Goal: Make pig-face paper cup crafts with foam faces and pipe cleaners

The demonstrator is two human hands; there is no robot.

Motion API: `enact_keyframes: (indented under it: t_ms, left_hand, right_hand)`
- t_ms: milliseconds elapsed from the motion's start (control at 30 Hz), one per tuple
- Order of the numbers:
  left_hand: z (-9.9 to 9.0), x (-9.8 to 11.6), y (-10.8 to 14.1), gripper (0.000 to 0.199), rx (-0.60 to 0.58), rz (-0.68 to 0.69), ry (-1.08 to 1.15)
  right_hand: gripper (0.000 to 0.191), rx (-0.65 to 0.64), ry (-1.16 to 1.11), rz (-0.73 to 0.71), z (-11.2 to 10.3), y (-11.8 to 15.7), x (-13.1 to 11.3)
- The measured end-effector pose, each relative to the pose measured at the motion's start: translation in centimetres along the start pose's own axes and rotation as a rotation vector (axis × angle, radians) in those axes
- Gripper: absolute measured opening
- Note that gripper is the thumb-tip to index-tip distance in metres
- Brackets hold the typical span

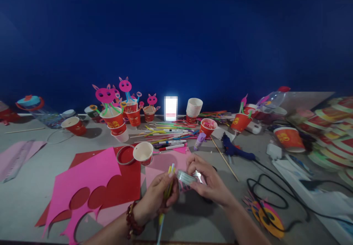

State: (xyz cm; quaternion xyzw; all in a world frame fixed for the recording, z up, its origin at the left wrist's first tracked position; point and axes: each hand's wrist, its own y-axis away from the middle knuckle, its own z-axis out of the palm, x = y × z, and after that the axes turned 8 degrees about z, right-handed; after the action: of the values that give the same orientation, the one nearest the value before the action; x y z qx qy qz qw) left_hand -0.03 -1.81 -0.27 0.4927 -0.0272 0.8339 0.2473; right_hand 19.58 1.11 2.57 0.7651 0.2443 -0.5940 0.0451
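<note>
My left hand (pixel 161 191), with a dark red beaded bracelet at the wrist, is closed around a yellow strip and a pale straw (pixel 160 228) that sticks out above and below the fist. Close beside it on the right, my right hand (pixel 206 180) pinches a roll of clear tape (pixel 186 177) between thumb and fingers. I cannot tell whether the tape touches the straw. Under both hands lie light pink sheets (pixel 154 167) on the grey table. Something dark, partly hidden, lies beneath my right hand.
Cut magenta foam (pixel 82 171) and a red sheet (pixel 132 186) lie left. A white-lined cup (pixel 143 153) stands ahead, with pens and coloured sticks (pixel 171 131) behind. A blue glue gun (pixel 234 149), its cord, and a wooden stick (pixel 224 158) lie right. Decorated cups (pixel 113 120) stand back left.
</note>
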Motion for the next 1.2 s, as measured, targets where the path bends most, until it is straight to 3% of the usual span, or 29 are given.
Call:
enact_keyframes:
  t_ms: [333, 500, 667, 867, 1067, 1200]
  left_hand:
    - [-0.2, -1.0, -0.2, 0.054, 0.086, 0.051, -0.157]
    - [-0.3, -0.5, -0.2, 0.055, 0.123, 0.174, -0.408]
    - [-0.2, 0.7, -0.5, 0.038, 0.194, 0.406, -0.606]
    - [-0.3, 1.0, -1.0, 0.024, 0.227, 0.483, -0.432]
    - [0.0, 0.8, -0.5, 0.028, 0.316, 0.340, -0.134]
    - [0.3, 1.1, -0.3, 0.033, 0.298, 0.311, -0.002]
  right_hand:
    - [0.037, -0.001, 0.048, -0.039, 0.0, -0.1, 0.8]
    - [0.041, 0.048, 0.056, -0.075, 0.2, -0.1, 0.6]
    - [0.038, 0.072, 0.048, -0.086, 0.3, -0.1, 0.6]
    - [0.036, 0.068, 0.031, -0.087, 0.6, -0.3, 1.0]
    - [0.041, 0.073, 0.001, -0.093, 0.6, -0.4, 0.6]
    - [0.043, 0.081, -0.020, -0.087, 0.5, -0.5, 0.8]
